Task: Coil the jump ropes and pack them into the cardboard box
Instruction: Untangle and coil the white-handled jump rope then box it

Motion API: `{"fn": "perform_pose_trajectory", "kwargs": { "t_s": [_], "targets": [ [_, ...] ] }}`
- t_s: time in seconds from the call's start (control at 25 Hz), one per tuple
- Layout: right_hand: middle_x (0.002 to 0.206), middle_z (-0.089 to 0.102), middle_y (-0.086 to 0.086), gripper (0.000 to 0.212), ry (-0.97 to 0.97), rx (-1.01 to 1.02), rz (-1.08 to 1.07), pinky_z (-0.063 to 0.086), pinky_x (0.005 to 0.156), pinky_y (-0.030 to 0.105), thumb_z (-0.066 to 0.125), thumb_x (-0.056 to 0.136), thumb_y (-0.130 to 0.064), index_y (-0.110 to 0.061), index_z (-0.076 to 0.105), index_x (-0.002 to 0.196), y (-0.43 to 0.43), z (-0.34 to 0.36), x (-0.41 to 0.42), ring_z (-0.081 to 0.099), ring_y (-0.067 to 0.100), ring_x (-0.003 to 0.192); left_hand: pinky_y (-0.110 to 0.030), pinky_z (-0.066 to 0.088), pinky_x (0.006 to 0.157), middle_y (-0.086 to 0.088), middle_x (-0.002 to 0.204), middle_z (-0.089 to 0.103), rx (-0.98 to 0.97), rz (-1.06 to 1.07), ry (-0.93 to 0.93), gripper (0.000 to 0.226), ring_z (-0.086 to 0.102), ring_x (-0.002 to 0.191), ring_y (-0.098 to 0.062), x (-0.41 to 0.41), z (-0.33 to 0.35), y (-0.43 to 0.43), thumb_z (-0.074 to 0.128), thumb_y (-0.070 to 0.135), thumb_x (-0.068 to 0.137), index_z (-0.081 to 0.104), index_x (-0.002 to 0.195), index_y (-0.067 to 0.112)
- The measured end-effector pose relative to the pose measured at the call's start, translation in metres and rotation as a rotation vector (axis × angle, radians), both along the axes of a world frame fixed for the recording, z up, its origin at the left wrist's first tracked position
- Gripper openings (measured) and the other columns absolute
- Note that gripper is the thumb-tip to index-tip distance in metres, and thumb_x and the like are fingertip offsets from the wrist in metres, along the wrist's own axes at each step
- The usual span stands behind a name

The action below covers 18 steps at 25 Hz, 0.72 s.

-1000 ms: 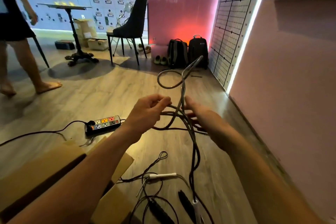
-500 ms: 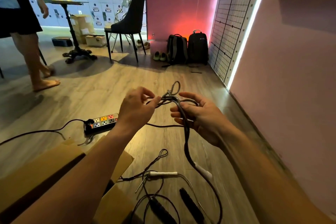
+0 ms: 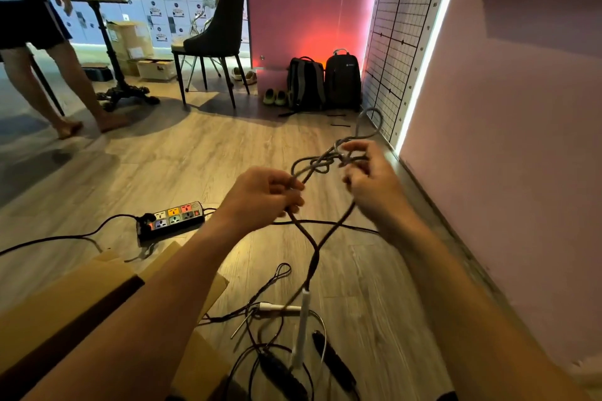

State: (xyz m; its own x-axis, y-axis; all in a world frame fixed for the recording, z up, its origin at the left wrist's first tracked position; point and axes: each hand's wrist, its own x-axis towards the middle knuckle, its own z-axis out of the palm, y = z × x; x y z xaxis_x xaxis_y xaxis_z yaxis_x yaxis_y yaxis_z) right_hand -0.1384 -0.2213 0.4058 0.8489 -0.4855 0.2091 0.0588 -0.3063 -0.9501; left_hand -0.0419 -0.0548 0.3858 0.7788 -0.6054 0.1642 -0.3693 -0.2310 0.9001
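Note:
A grey jump rope (image 3: 317, 164) is looped and tangled between my two hands above the wooden floor. My left hand (image 3: 260, 197) grips the rope strands in a fist. My right hand (image 3: 369, 177) pinches the knotted part, and a loop sticks up past its fingers. Two strands hang down, cross, and end at a white handle (image 3: 303, 319). Other jump ropes with black handles (image 3: 332, 360) and a second white handle (image 3: 280, 307) lie on the floor below. The open cardboard box (image 3: 65, 296) sits at the lower left, partly behind my left arm.
A power strip (image 3: 172, 218) with a black cable lies on the floor left of my hands. A pink wall (image 3: 505, 140) runs along the right. Further back stand a chair (image 3: 215, 39), a table, two backpacks (image 3: 324, 83), and a barefoot person (image 3: 39, 42) at the upper left.
My hands have moved apart and to the right, pulling the rope loops open. The hanging strands now cross, and the white handle has swung up off the floor.

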Motion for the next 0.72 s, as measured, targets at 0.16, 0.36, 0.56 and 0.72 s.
{"fn": "perform_pose_trajectory", "kwargs": {
  "t_s": [0.16,0.36,0.56,0.72],
  "targets": [
    [0.077,0.049,0.001,0.026,0.010,-0.174,-0.262,0.039,0.054,0.023,0.047,0.104,-0.019,-0.028,0.047,0.128,-0.051,-0.002,-0.011,0.046,0.011,0.063,-0.028,0.050,0.055,-0.001,0.071,0.052,-0.144,0.159,0.073,0.021,0.050,0.059,-0.010,0.019,0.003,0.018,0.049,0.014,0.103,0.069,0.105,0.015],
    [0.097,0.057,-0.002,0.045,0.222,-0.343,-0.152,0.040,0.063,0.018,0.074,0.087,-0.036,-0.030,0.047,0.123,-0.050,-0.024,-0.008,0.055,0.007,0.083,-0.022,0.028,0.041,0.006,0.062,0.036,-0.311,0.127,0.179,0.023,0.030,0.048,-0.006,0.011,-0.001,0.001,0.039,0.024,0.107,0.062,0.105,0.019],
    [0.136,0.045,-0.008,0.067,0.358,-0.648,0.080,0.044,0.098,0.036,0.077,0.079,-0.048,-0.035,0.045,0.137,-0.015,-0.038,0.004,0.042,0.012,0.123,-0.021,0.020,0.039,0.005,0.061,0.031,-0.387,-0.041,0.215,0.022,0.023,0.049,-0.008,-0.001,0.007,-0.007,0.039,0.023,0.107,0.060,0.109,0.017],
    [0.103,0.068,-0.007,0.020,0.200,-0.407,0.272,0.051,0.081,0.027,0.054,0.100,-0.034,-0.022,0.064,0.112,-0.001,-0.031,0.007,0.066,0.009,0.094,-0.020,0.022,0.039,0.004,0.062,0.033,-0.377,-0.001,0.177,0.022,0.025,0.049,-0.009,0.000,0.012,-0.004,0.045,0.028,0.104,0.064,0.104,0.016]
  ]
}}
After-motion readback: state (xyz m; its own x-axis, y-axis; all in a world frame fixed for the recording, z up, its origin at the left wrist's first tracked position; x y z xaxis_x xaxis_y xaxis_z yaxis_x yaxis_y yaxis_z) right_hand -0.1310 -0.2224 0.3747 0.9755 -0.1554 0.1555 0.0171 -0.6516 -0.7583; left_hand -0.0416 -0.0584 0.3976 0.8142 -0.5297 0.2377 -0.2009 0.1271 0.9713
